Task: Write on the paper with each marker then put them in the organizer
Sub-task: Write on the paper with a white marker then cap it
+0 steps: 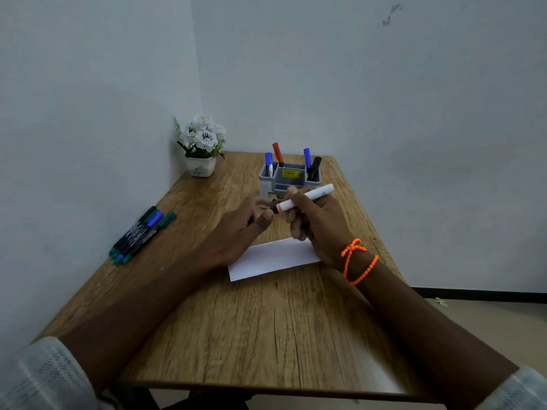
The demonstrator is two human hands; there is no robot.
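The organizer (290, 177) stands toward the far edge of the table (236, 335), and everything else is placed from it. Its left pocket holds a blue marker (269, 161) and a red marker (277, 153), its right pocket a second blue marker (307, 158) and a black marker (315, 167), all upright or leaning slightly; the middle pockets look free. A yellow sticker (290, 173) on its front carries dark print too small to read for certain. Just in front of it, above the wood, the right hand (318, 223) curls its fingers round a white marker (305, 197) that lies tilted, its red-banded end toward the left hand (239, 229), its far end pointing up and right near the organizer's front right corner. The left hand's fingers are loosely bent beside that red-banded end; motion blur hides whether they pinch a cap or anything else. The marker's barrel shows small grey print, unreadable. Nearer than the organizer, under both wrists, lies the paper (266, 261), with a faint line of writing along its far edge. Far left of the organizer, close to the table's left edge by the wall, four capped markers (142, 235) lie side by side, white lettering illegible. A flower pot (201, 165) fills the far left corner. Bare wood stretches from the paper to the near edge.
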